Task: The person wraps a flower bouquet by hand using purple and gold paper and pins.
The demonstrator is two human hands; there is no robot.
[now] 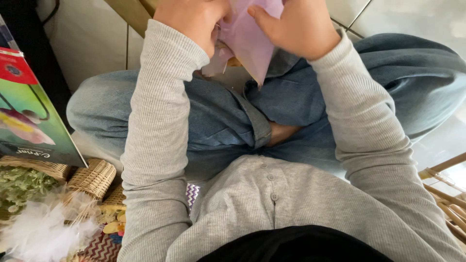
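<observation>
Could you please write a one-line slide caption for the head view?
Seated cross-legged, left hand and right hand grip a lilac paper sheet above jeans.

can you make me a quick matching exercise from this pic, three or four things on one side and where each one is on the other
Things:
1. purple paper
2. wicker baskets
3. white feathers
4. green box

Places:
A. bottom left corner
B. between the left hand and the right hand, top middle
C. left edge, leaning above the baskets
D. lower left, beside the grey sleeve

Pairs: 1-B, 2-D, 3-A, 4-C
</observation>
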